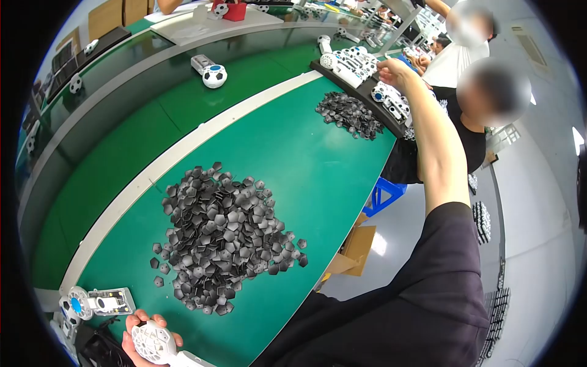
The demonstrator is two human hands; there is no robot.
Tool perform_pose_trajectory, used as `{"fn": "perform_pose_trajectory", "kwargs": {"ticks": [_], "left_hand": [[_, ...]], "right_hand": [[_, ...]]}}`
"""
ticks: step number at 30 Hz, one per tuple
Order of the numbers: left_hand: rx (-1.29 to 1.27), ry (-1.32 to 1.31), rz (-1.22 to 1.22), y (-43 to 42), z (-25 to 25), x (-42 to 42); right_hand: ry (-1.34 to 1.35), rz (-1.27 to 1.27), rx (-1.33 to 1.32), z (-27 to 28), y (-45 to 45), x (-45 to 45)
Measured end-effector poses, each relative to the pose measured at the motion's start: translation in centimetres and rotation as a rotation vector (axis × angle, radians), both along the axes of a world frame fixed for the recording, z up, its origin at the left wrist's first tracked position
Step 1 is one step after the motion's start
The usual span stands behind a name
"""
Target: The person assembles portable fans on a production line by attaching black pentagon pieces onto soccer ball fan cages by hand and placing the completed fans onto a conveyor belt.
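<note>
My left hand [131, 344] is wrapped round a white device [154, 342] with a round, ball-like head and a handle, low at the left. Near it lies another white device [110, 301] with a blue disc and an open handle. My right hand [394, 72] reaches far out at the upper right, beside a dark tray [385, 113] of white devices [354, 64]; its fingers are bent, and what they hold, if anything, is too small to tell. A large heap of black pentagon pieces [226, 232] covers the middle of the green table [306, 183].
A smaller black heap [348, 115] lies by the tray. Beyond a pale rail [202, 127], a green conveyor [153, 116] carries a finished-looking white device [213, 73]. Co-workers [471, 116] sit at the upper right. A blue stool [385, 194] and cardboard [361, 248] are below the table edge.
</note>
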State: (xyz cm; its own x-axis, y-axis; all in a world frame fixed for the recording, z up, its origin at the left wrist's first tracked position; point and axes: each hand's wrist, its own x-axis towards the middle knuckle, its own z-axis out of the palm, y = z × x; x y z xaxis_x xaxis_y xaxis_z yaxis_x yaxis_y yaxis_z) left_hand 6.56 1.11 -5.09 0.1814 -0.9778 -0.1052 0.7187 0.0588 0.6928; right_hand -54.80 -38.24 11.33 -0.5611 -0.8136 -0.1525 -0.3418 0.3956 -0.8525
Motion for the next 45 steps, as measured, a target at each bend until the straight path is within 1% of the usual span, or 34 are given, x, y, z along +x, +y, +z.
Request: {"fn": "perform_pose_trajectory", "kwargs": {"ticks": [1,5,8,11,14,16,20,22,25,28,38,43,45], "left_hand": [[-0.013,-0.027,-0.01,-0.1,-0.1,0.2],[-0.014,-0.018,-0.015,-0.3,0.0,0.5],[0.013,0.006,-0.018,-0.3,-0.3,0.7],[0.023,0.061,-0.054,-0.5,-1.2,1.0],[-0.014,0.08,-0.062,-0.7,-1.4,0.9],[0.01,0.062,-0.042,-0.7,-1.0,0.6],[0.03,0.077,-0.05,-0.8,-1.6,1.2],[0.066,0.079,-0.021,-0.7,-1.8,1.4],[0.059,0.062,-0.007,-0.9,-2.0,1.4],[0.068,0.047,0.052,-1.0,-1.6,0.9],[0.041,0.022,0.058,-1.1,-2.0,0.8],[0.035,0.001,0.069,-1.1,-1.8,0.8],[0.049,-0.002,0.072,-1.1,-1.6,0.7]], "right_hand": [[-0.007,0.033,0.047,0.2,-0.4,-0.5],[0.047,-0.03,-0.009,1.0,1.2,2.7],[0.03,0.035,0.052,1.1,0.8,3.0],[0.013,0.0,-0.008,1.1,0.4,3.0],[0.021,0.017,0.026,1.2,-0.6,2.2],[-0.012,0.082,0.146,1.6,-1.1,1.9],[-0.002,0.083,0.104,1.2,-1.4,1.7],[0.015,0.003,0.043,0.8,-1.6,1.6],[0.03,-0.015,0.0,0.7,-1.6,1.5],[0.029,-0.027,0.031,0.7,-1.8,1.2],[0.03,0.009,0.054,0.5,-2.1,1.4],[0.027,-0.035,0.023,0.3,-1.9,1.7],[0.024,-0.01,0.061,0.4,-2.1,1.2]]}}
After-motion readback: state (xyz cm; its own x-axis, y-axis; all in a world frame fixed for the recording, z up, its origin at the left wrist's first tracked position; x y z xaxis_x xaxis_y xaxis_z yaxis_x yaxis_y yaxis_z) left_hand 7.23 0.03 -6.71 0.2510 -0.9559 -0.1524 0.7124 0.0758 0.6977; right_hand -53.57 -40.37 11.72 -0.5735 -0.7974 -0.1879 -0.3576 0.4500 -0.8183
